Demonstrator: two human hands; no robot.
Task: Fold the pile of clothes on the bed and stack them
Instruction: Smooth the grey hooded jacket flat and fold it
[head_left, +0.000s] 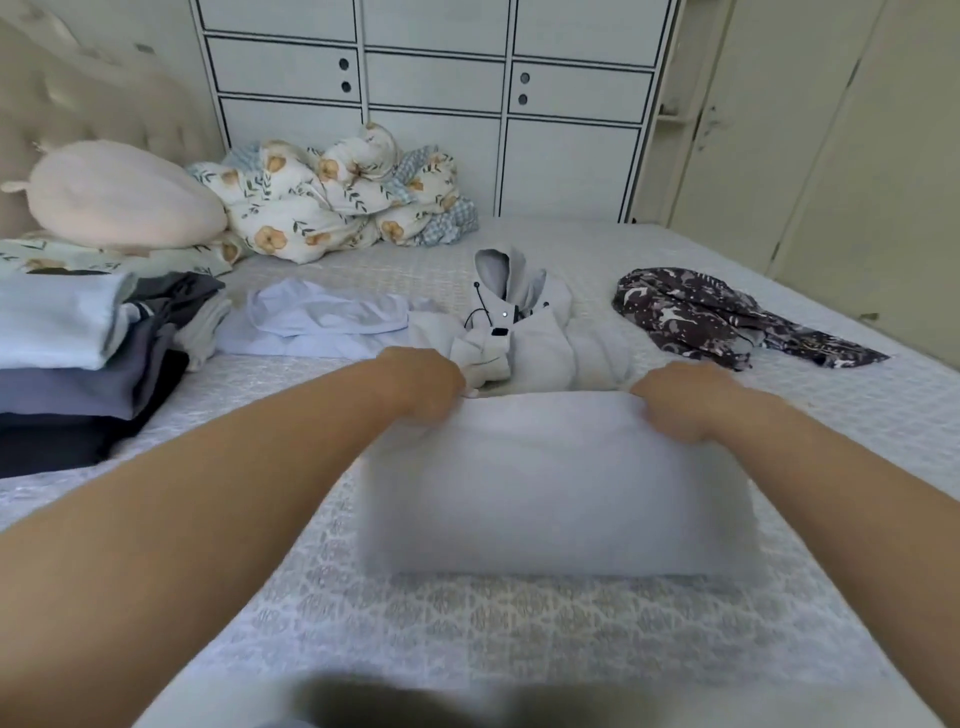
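A pale grey garment (556, 493), folded into a rectangle and blurred by motion, lies on the bed in front of me. My left hand (423, 382) grips its far left corner and my right hand (680, 400) grips its far right corner. Behind it lies a light grey hooded jacket (530, 332) with black cords. Left of that sits a crumpled white shirt (322, 317). A dark patterned garment (711, 317) lies at the right. A stack of folded clothes (78, 364) in light blue, grey and black stands at the left.
The bed (467, 623) has a white patterned cover. A floral duvet (332, 197) is bunched at the far side beside a pink plush pillow (119, 197). White cabinets (431, 78) stand behind the bed. A dark blurred shape (395, 701) is at the bottom edge.
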